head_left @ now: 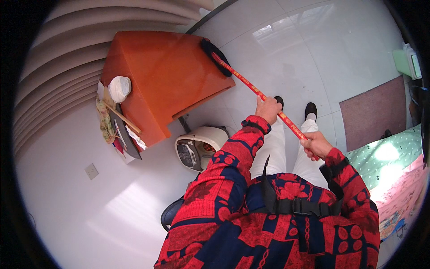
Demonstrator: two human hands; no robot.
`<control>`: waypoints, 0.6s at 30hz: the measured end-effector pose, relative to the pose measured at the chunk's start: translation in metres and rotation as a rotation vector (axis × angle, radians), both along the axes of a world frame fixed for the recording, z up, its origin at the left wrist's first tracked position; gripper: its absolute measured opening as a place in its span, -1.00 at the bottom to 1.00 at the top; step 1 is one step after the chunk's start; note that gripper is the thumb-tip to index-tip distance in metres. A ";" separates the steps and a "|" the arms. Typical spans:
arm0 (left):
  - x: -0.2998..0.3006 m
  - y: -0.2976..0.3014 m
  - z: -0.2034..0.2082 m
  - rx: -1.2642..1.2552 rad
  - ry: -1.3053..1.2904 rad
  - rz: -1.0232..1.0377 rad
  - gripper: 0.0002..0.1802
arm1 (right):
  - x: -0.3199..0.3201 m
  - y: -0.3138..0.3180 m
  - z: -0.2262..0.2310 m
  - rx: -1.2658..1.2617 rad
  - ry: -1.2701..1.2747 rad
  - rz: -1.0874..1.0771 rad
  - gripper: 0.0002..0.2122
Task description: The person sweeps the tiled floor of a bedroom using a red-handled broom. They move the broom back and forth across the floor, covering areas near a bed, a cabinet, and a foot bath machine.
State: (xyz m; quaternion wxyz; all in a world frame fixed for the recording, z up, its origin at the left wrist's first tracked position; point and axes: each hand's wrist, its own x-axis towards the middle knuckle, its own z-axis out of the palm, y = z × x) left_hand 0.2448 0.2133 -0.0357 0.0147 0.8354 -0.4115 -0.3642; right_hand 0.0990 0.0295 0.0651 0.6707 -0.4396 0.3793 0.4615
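Two hands, left hand (268,109) and right hand (316,145), have fingers wrapped tight around a long red patterned broom handle (260,95), whose dark brush head (215,56) rests on the glossy orange wooden table (161,76); sweeping its top looks underway, calling for a steady pull toward the edge.

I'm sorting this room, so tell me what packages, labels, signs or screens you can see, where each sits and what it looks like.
Control panel: on the round cream appliance on the floor below the orange cabinet; dark rounded rectangle.
Patterned wrap: along the duster handle held in both hands; red with yellow marks.
Wall plate: left wall; small pale square.
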 end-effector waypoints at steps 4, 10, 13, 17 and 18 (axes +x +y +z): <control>-0.022 -0.004 -0.001 0.059 0.028 -0.039 -0.81 | -0.043 -0.023 0.021 0.110 0.051 -0.082 -0.90; -0.030 -0.003 -0.010 0.134 0.034 -0.115 -0.89 | -0.080 -0.035 0.045 0.096 0.063 -0.077 -0.85; -0.047 -0.002 -0.006 0.009 0.028 -0.157 -0.87 | -0.097 -0.043 0.050 0.039 0.051 0.001 -0.75; -0.075 -0.017 0.007 -0.039 0.077 -0.184 -0.80 | -0.129 -0.069 0.049 0.003 -0.035 0.007 -0.63; -0.081 -0.022 0.011 -0.049 0.121 -0.178 -0.80 | -0.136 -0.076 0.049 -0.051 -0.036 0.068 -0.62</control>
